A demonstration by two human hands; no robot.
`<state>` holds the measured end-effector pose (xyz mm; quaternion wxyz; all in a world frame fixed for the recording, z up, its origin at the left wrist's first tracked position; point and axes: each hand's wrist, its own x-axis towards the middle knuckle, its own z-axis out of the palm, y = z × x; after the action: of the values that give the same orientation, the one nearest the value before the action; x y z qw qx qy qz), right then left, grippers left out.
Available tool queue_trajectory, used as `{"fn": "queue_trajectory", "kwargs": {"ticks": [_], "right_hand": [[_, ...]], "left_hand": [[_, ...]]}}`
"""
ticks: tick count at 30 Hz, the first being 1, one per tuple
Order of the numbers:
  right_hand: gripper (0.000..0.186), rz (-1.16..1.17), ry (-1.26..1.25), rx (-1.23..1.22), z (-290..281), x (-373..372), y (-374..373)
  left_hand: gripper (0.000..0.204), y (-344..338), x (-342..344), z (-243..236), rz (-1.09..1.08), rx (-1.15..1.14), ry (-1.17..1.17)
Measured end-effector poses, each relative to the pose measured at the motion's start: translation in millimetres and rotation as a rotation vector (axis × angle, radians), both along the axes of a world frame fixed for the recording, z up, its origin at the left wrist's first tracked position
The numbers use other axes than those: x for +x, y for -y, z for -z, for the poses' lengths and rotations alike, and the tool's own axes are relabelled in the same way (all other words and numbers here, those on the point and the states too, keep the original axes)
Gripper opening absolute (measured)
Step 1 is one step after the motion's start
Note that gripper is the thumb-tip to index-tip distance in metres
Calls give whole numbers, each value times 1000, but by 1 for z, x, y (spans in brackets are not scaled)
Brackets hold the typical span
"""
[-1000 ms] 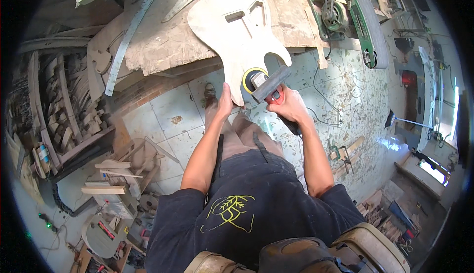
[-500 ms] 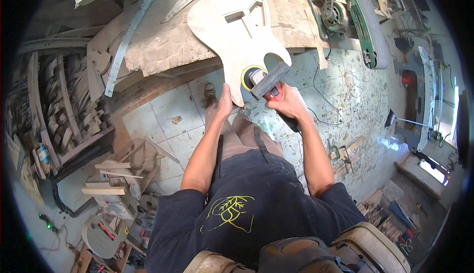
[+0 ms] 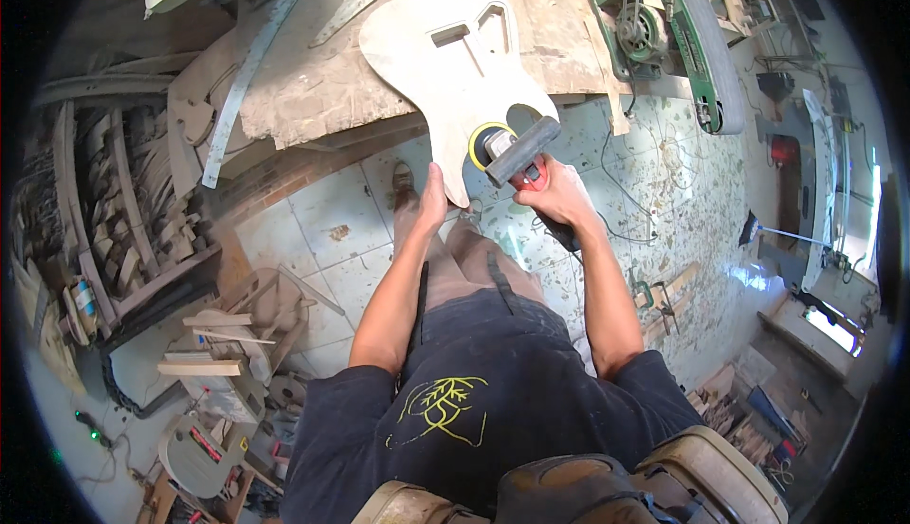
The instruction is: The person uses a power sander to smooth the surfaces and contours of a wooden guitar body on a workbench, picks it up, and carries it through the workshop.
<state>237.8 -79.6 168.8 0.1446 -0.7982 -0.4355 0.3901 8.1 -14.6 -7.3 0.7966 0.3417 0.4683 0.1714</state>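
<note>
A pale wooden guitar body (image 3: 417, 41) with carved cavities lies partly on the workbench and juts over its front edge. My left hand (image 3: 431, 200) grips the left side of its narrow, overhanging end. My right hand (image 3: 559, 197) is wrapped round a red-and-black power sander (image 3: 531, 176) with a yellow-edged round pad. The pad rests against the body's surface near that narrow end, just right of my left hand. A dark grey bar-shaped piece (image 3: 523, 150) lies across the sander's head, hiding part of it.
The worn wooden workbench (image 3: 303, 88) carries a green belt sander (image 3: 641, 27) at right, a long metal strip (image 3: 246, 79) at left and small scraps. Offcut racks (image 3: 133, 211) stand left. A stool-like pile of wood (image 3: 204, 369), cords and clamps (image 3: 654, 301) lie on the tiled floor.
The sander and my right hand have shifted slightly to the right. The guitar body and my left hand have moved very slightly downward in the picture, both still held the same way.
</note>
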Motion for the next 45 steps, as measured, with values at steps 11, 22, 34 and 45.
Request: {"fn": "queue_trajectory", "kwargs": {"ticks": [11, 22, 34, 45], "right_hand": [[64, 23, 37, -18, -3, 2, -7], [67, 25, 52, -24, -3, 6, -10], [70, 44, -20, -24, -3, -1, -4], [70, 32, 8, -9, -4, -4, -11]], "left_hand": [[89, 0, 0, -6, 14, -28, -8], [87, -1, 4, -4, 23, -22, 1], [86, 0, 3, -15, -46, 34, -61], [86, -1, 4, -19, -66, 53, -54]]}}
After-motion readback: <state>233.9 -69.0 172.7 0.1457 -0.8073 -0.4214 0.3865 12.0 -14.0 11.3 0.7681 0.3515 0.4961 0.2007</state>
